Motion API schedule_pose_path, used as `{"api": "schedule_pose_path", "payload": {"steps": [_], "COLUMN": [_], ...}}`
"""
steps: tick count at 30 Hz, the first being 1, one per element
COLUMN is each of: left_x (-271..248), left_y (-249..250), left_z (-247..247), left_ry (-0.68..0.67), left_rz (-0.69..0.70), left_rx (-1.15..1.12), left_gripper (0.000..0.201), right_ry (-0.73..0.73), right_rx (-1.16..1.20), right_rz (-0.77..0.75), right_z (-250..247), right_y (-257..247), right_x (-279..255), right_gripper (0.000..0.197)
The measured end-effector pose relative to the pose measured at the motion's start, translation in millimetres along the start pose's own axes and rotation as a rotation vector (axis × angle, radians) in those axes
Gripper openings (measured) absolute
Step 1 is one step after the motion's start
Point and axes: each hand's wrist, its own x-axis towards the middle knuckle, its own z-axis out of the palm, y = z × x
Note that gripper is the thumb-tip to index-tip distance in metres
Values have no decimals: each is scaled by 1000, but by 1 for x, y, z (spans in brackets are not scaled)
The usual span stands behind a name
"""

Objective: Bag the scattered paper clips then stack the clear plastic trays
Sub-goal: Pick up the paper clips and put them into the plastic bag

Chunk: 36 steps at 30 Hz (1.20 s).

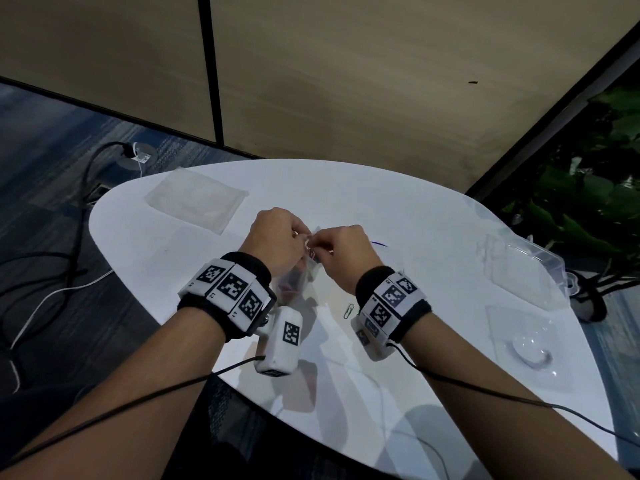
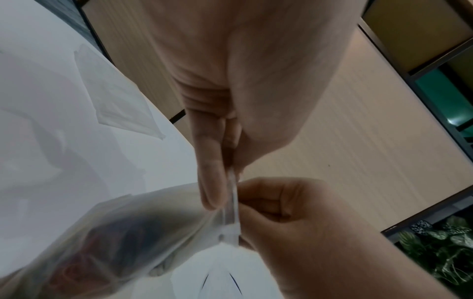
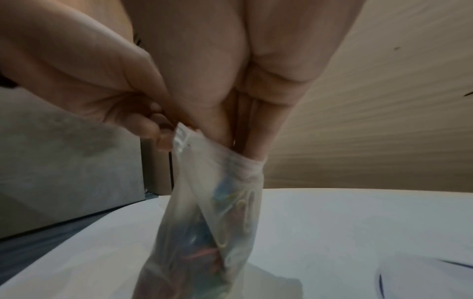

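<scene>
Both your hands meet over the middle of the tabletop [image 1: 398, 209], pinching the top of the bag [image 3: 220, 202]: the left hand [image 1: 275, 239] grips one end of the zip strip [image 2: 231, 204] between thumb and fingers, and the right hand [image 1: 346, 252] nips the lip beside it. Coloured clips [image 3: 230, 204] already sit inside the bag, which hangs below your fingers. You look to be sealing or reopening the mouth; the strip is too blurred to tell which. One green clip [image 1: 349, 310] lies loose at 5 o'clock of the bag, just by your right wrist, so it needs bagging before you press the strip along. Trays [image 1: 519, 271] wait at 3 o'clock, near the edge, unstacked. A flat spare bag [image 1: 197, 199] lies at 10 o'clock.
</scene>
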Motion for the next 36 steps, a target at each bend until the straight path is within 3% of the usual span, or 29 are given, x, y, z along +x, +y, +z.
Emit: {"api": "schedule_pose_path", "payload": {"steps": [8, 10, 13, 15, 17, 19, 21, 25, 30, 36], "left_x": [2, 3, 5, 6, 8, 8, 7, 3, 0, -5], "left_y": [-2, -3, -4, -5, -6, -5, -3, -1, 2, 5], "left_z": [4, 2, 0, -1, -1, 0, 0, 0, -3, -6], "left_ry": [3, 16, 16, 21, 22, 16, 15, 5, 4, 0], "left_rz": [0, -11, -38, -54, -53, -53, -55, -40, -40, -42], "left_rx": [24, 18, -8, -31, -33, -29, -28, -3, 39, 75], "left_gripper": [19, 19, 16, 15, 15, 15, 15, 16, 18, 20], "right_ry": [-222, -176, -8, 111, 138, -30, -195, -312, -453, -467], "right_rx": [-157, 11, 370, 485, 281, -32, -99, -148, -583, -651], "right_rz": [-149, -114, -37, 59, 191, 310, 348, 201, -93, -192], "right_z": [-13, -19, -32, -35, -31, -18, -1, 30, 56, 41], "right_y": [-3, 0, 16, 38, 69, 93, 103, 97, 96, 111], "right_x": [2, 1, -5, -13, -24, -42, -60, -74, -81, -101], "right_gripper": [24, 16, 26, 29, 32, 31, 43, 63, 87, 74]}}
